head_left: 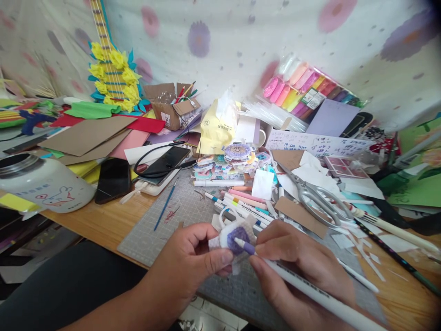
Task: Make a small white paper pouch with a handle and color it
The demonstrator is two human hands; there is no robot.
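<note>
Between thumb and fingers, my left hand [195, 264] grips a small craft piece [225, 235] with a white and purple face and a pale loop on top; what it is made of I cannot make out. My right hand [292, 262] is closed round a white marker pen [310, 289] with a purple collar. The pen's pale tip rests at or just over the purple patch. Just behind the hands, several white markers [241, 209] lie on the grey cutting mat [144, 239].
Large scissors [317, 197] lie to the right among paper scraps. Behind the markers rises a stack of small colourful pieces [223, 168]. Phones [113, 181] and a white jar [48, 184] are at left. A thin blue brush [165, 207] lies on the mat.
</note>
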